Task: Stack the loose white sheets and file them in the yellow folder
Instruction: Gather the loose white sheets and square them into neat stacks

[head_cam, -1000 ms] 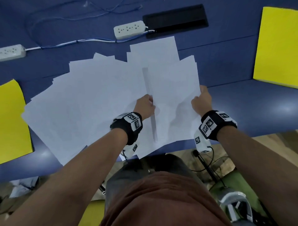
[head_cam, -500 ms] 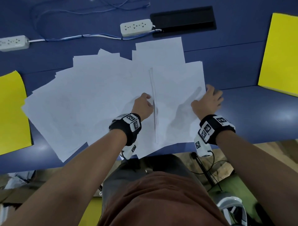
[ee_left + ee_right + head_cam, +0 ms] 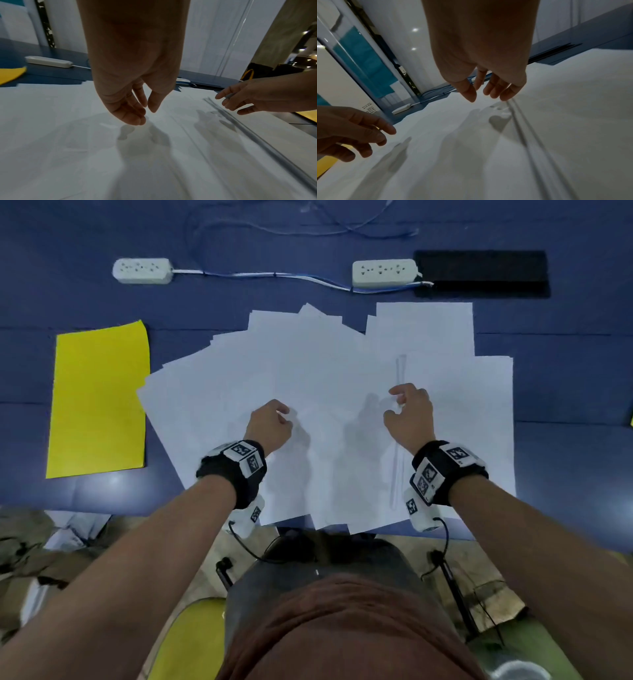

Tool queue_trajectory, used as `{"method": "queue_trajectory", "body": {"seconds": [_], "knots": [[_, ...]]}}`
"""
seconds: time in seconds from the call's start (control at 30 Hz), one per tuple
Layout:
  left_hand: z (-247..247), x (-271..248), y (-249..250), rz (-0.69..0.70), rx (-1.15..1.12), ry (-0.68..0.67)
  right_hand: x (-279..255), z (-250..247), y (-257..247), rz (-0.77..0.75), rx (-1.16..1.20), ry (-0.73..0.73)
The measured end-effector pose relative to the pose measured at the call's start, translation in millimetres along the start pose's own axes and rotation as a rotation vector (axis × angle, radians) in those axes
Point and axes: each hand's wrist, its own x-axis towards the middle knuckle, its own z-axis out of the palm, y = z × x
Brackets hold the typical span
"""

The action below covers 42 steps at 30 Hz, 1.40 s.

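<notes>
— Now, hands: status versus half a second ago?

— Both have come up off the paper. Left hand hangs above the white sheets at frame centre, fingers loosely curled, holding nothing; it was pressing beside the clear strip before. Right hand has shifted from the right edge of the stack to over the strip, fingers relaxed and slightly spread. Shadows beneath both in the wrist views show a gap.

— Sheets?

— Fanned, overlapping, unstacked, spread across the middle of the blue table, near edge overhanging toward the person. Same layout as before.

— Folder?

— One yellow folder lies flat at left of frame, just beside the sheets' left corner, closed side up as far as I can tell. The view has swung left: this folder now shows whole, and the second yellow one is nearly out of frame at right.

— Background?

— Two power strips, and, upper frame, joined by cable; black pad upper right.
</notes>
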Motion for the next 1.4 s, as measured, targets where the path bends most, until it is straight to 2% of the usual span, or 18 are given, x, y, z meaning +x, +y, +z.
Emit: {"method": "queue_trajectory", "body": {"seconds": [0.2,0.43,0.67,0.8,0.87,1.03,1.23,1.4], "knots": [[-52,-2,-69,-0.08,-0.005,-0.012,-18,67,-43,-0.026,0.016,-0.186],[-95,10,-131,-0.121,0.127,0.004,-32,132,-91,-0.013,0.078,-0.288],[-114,16,-162,-0.285,0.148,0.054,-37,184,-127,-0.033,0.065,-0.367],[-119,20,-165,-0.506,0.136,0.153,-37,206,-142,-0.043,0.048,-0.397],[-119,25,-167,-0.559,0.102,0.163,-36,213,-146,-0.047,0.042,-0.403],[-120,32,-172,-0.485,-0.044,0.155,-33,225,-150,-0.056,-0.002,-0.416],[-121,37,-166,-0.515,0.037,0.141,-32,225,-150,-0.049,-0.022,-0.431],[-115,38,-155,-0.493,0.007,0.118,-34,225,-150,-0.056,-0.03,-0.442]]}}
